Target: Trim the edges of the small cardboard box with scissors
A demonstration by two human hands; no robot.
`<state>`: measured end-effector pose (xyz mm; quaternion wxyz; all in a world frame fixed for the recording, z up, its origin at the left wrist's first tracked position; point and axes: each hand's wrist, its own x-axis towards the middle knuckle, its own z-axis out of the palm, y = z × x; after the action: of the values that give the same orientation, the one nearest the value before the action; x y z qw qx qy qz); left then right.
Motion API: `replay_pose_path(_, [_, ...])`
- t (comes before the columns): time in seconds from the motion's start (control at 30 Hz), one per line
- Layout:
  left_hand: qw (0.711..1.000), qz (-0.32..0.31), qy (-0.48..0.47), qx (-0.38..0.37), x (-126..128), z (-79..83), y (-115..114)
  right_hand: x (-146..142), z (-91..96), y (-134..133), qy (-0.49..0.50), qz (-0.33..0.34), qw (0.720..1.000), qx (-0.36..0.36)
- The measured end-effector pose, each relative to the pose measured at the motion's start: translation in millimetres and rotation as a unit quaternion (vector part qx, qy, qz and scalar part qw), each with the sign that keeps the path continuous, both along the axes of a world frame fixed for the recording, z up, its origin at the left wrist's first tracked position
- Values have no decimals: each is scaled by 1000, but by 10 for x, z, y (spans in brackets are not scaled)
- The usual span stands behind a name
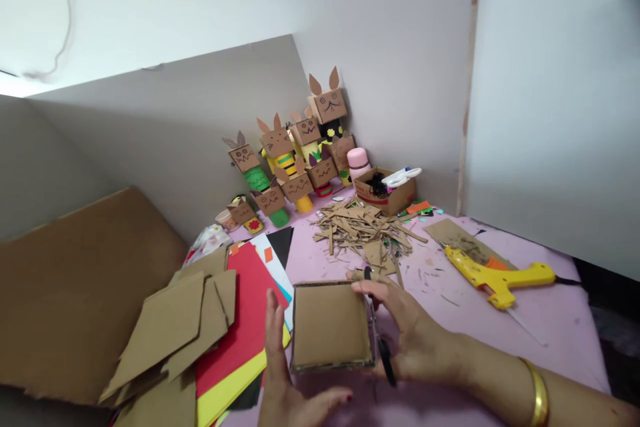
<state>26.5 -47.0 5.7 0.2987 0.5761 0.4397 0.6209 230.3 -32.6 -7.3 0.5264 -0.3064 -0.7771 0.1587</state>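
Observation:
A small square cardboard box (330,325) is held up over the pink cloth, one flat face turned toward me. My right hand (415,320) grips its right edge, with fingertips on the upper corner. Between that palm and the box sits what looks like a pair of scissors with black handles (386,361); its blades are mostly hidden. My left hand (293,373) is at the box's lower left, thumb and fingers spread. Whether its fingers touch the box's left side, I cannot tell.
A yellow glue gun (500,273) lies at right. Cardboard scraps (365,227) are heaped behind the box. Cardboard sheets (165,327) and red paper (240,313) lie left. Several cardboard animal figures (277,140) stand at the back beside an open carton (395,200) with white-handled scissors (403,177).

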Motion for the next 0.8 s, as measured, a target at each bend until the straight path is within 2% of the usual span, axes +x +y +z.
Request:
replay_pose_path(0.13, [1000, -4, 7, 18, -27, 24, -74, -42, 17, -28, 8, 30, 999, 11])
replay_pose_path(0.23, [995, -52, 62, 52, -139, 21, -64, -63, 14, -40, 10, 51, 998, 21])
replay_pose_path(0.33, [956, -108, 240, 132, -284, 5, -23, -58, 0, -45, 2, 64, 998, 25])
replay_pose_path(0.43, [926, -114, 311, 182, -363, -3, 10, -31, -5, -55, -15, 66, 997, 30])
replay_pose_path(0.53, [913, -118, 332, 207, -366, 4, 13, -1, 9, -72, -29, 62, 997, 47])
replay_pose_path(0.8, [905, -108, 347, 220, -308, 26, -11, -7, -27, -58, -50, 61, 996, 35])
